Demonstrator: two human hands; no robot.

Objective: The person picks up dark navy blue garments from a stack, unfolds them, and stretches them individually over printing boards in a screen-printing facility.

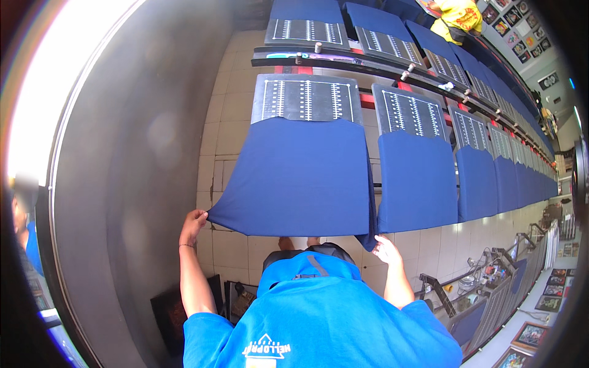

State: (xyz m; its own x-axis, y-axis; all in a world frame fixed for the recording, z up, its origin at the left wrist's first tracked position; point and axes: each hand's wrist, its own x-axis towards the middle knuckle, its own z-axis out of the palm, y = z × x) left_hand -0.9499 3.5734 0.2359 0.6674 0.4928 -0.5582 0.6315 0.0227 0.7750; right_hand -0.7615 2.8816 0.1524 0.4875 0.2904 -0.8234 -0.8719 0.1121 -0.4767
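A navy blue shirt (300,178) is drawn over a dark printing board (307,101) in front of me. The board's far end shows bare, marked with white ruled lines. At the near left corner, my left hand (194,223) pinches the hem and stretches it out to the left in a point. My right hand (387,250) is at the near right corner, its fingers closed at the hem where the cloth hangs in a dark fold. The fingertips there are small in view.
More boards with navy shirts (418,181) run off to the right, another row stands beyond a dark rail (343,59). A grey wall (141,153) rises on the left. Someone in a yellow shirt (457,18) is at the far right. A cluttered rack (472,288) stands right.
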